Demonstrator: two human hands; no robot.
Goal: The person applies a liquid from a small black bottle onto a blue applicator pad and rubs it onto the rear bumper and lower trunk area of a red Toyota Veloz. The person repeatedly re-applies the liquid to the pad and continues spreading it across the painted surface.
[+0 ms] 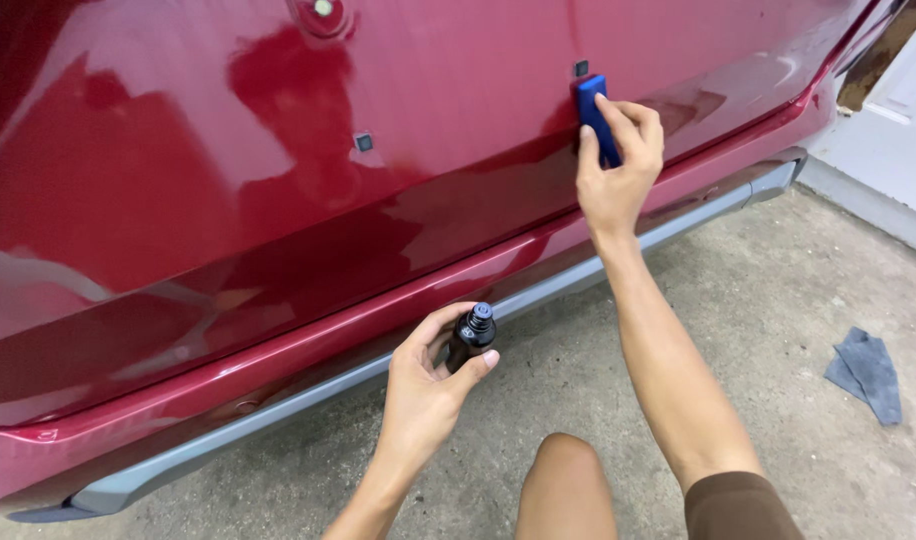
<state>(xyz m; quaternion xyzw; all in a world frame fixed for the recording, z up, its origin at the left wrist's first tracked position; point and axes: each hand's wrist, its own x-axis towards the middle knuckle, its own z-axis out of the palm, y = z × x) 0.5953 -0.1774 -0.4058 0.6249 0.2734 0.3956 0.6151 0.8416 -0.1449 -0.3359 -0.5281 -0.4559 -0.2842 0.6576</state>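
Right hand: fingers pinch a blue pad flat against the glossy red bumper, beside a small square sensor. Left hand: fingers wrapped round a small dark bottle, black cap on, held low above the concrete floor. Grey cloth lies well right.

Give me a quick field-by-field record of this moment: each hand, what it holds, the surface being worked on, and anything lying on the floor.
left hand: holds a small dark bottle, upright, low in front of the bumper
right hand: presses a blue pad flat against the panel
surface: glossy red car panel, two small square sensors on it
trim: grey strip along the bumper's lower edge
floor: concrete, a grey cloth lying to the right
also in view: the person's knee
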